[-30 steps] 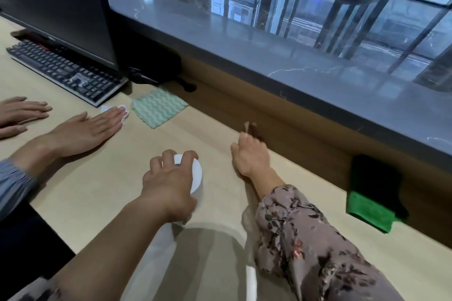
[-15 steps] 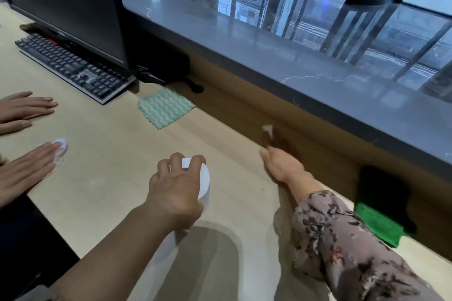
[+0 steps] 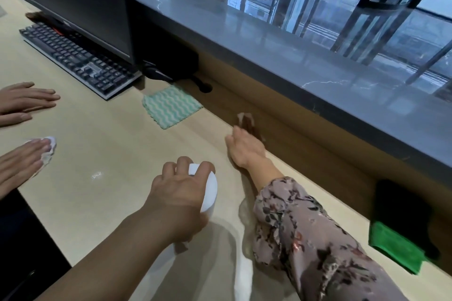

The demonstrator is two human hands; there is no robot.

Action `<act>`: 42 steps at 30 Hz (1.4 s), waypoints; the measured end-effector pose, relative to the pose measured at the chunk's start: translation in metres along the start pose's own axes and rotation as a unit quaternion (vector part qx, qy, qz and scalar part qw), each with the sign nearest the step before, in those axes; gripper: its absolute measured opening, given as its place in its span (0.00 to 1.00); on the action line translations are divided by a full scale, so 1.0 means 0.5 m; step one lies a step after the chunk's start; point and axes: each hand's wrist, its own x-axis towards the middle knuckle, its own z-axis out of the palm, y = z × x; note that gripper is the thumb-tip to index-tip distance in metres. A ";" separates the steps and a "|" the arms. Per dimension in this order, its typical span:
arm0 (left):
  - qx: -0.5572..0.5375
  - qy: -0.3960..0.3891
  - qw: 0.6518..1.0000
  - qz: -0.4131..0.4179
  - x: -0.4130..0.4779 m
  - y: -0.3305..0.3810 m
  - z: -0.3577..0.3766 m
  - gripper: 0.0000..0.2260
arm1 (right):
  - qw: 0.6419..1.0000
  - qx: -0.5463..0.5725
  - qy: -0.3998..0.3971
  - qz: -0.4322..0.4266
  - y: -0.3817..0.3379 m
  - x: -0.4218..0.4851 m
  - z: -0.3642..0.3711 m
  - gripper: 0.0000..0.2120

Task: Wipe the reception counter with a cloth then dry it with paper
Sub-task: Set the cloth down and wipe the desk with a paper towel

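Person's view of the reception counter (image 3: 102, 144), a pale wooden desk below a dark stone ledge (image 3: 281, 61). Left hand (image 3: 181, 193) is closed around a white rounded object (image 3: 209, 190), possibly a paper roll, on the counter. Right hand (image 3: 244, 148), in a floral sleeve (image 3: 308, 232), presses a small piece of paper (image 3: 244, 118) against the counter's back edge; its grip cannot be told. A green-striped cloth (image 3: 171, 106) lies flat on the counter beside the keyboard (image 3: 75, 58), untouched
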 end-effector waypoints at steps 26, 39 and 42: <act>0.052 0.000 0.999 0.009 -0.003 -0.007 0.004 0.35 | 0.962 -0.070 -0.040 -0.260 -0.086 0.037 0.044 0.27; -0.004 -0.063 0.998 -0.013 -0.013 0.002 -0.019 0.34 | 0.940 -0.085 -0.076 -0.322 0.121 -0.287 0.056 0.28; -0.017 -0.074 0.997 -0.013 -0.006 0.013 -0.027 0.35 | 0.945 -0.088 -0.079 -0.304 0.165 -0.374 0.054 0.30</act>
